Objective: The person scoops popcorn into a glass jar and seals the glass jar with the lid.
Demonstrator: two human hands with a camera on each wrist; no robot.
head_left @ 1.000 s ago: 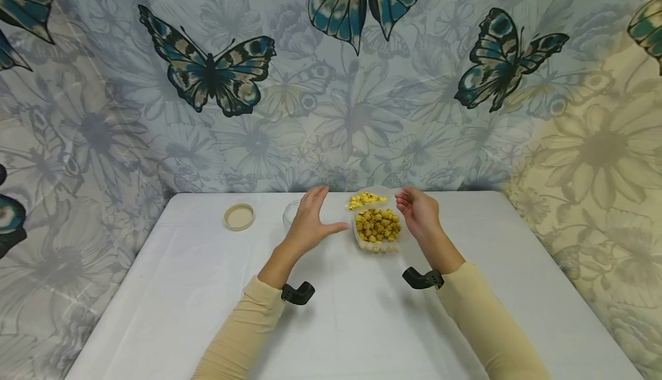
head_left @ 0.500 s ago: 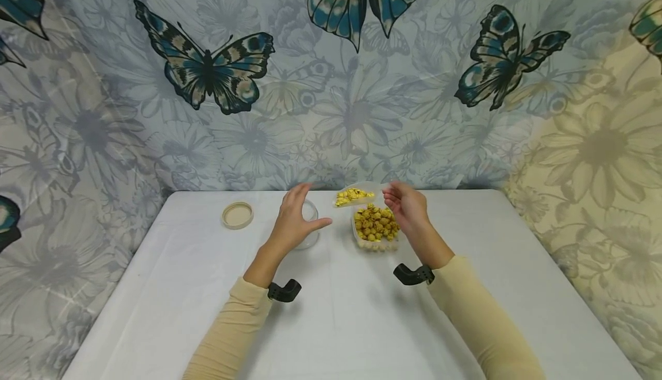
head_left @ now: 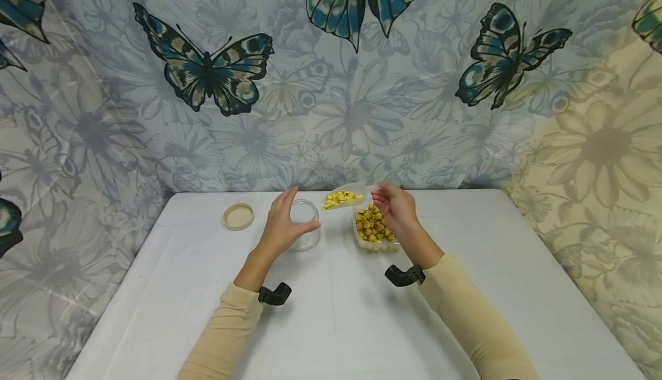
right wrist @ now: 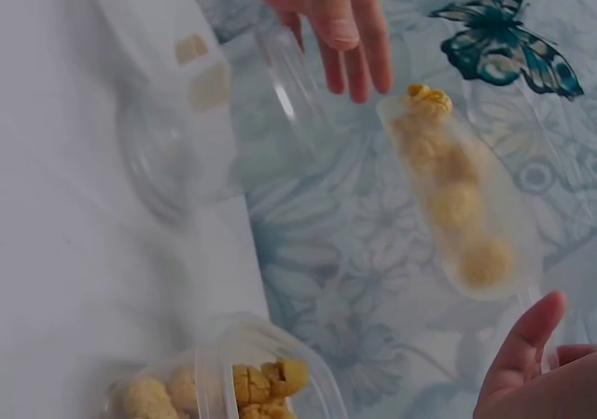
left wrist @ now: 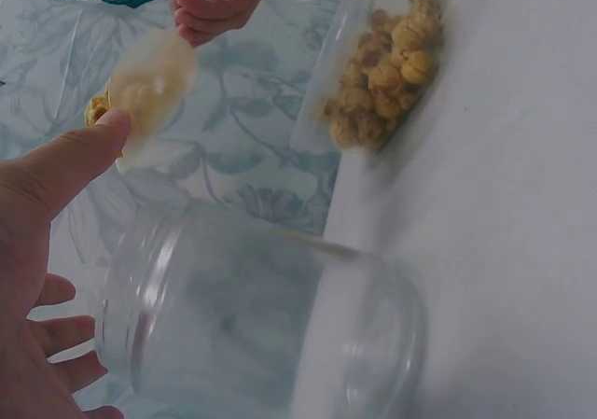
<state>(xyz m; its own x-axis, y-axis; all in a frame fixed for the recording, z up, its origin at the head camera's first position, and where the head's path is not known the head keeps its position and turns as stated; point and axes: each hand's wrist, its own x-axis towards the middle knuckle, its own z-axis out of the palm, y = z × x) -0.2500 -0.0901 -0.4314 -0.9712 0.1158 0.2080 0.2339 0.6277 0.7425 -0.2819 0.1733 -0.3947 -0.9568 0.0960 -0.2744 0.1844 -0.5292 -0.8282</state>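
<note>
My right hand (head_left: 399, 210) grips the thin handle of a translucent scoop (right wrist: 508, 209), which carries yellow popcorn. The scoop hangs in the air between the jar and the tub, its front end toward the jar. A clear, wide-mouthed jar (left wrist: 242, 307) stands upright on the table, with no popcorn visible in it. My left hand (head_left: 281, 225) is beside the jar's mouth, thumb spread from straight fingers; whether it touches the rim I cannot tell. Below my right hand sits a clear plastic tub (head_left: 376, 246) of golden popcorn (head_left: 372, 223), partly covered by that hand.
A round beige lid (head_left: 238, 217) lies on the white table (head_left: 331, 311), left of the jar. Directly behind the table's back edge hangs a butterfly-patterned cloth (head_left: 357, 121).
My right hand has carried the scoop of popcorn leftward, from behind the tub toward the jar. My left hand has moved left too, so more of the jar shows.
</note>
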